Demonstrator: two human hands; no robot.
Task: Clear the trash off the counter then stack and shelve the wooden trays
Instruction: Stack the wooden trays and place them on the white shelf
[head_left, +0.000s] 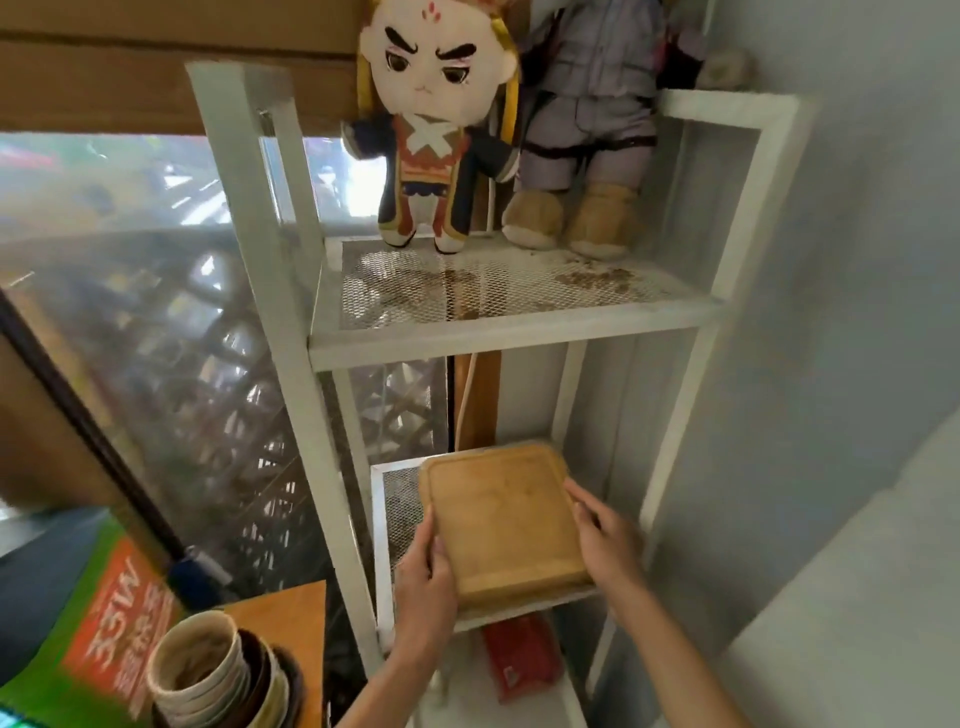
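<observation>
Wooden trays (501, 519): a stack, lower centre of frame, resting on the lower mesh shelf (400, 499) of the white rack. Long axis runs front to back, far end pointing into the rack. Left hand (423, 577) and right hand (605, 535) each clamp one long side, equally near; near edge overhangs the shelf front.

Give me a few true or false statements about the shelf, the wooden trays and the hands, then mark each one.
1. Both hands, left hand and right hand, grip the stacked rectangular wooden trays. True.
2. The trays are on the top mesh shelf. False: they are at the lower mesh shelf of the white metal rack.
3. Two plush dolls stand on the upper shelf. True.
4. The stacked ceramic bowls sit on the rack. False: they are on a wooden surface left of it.
</observation>
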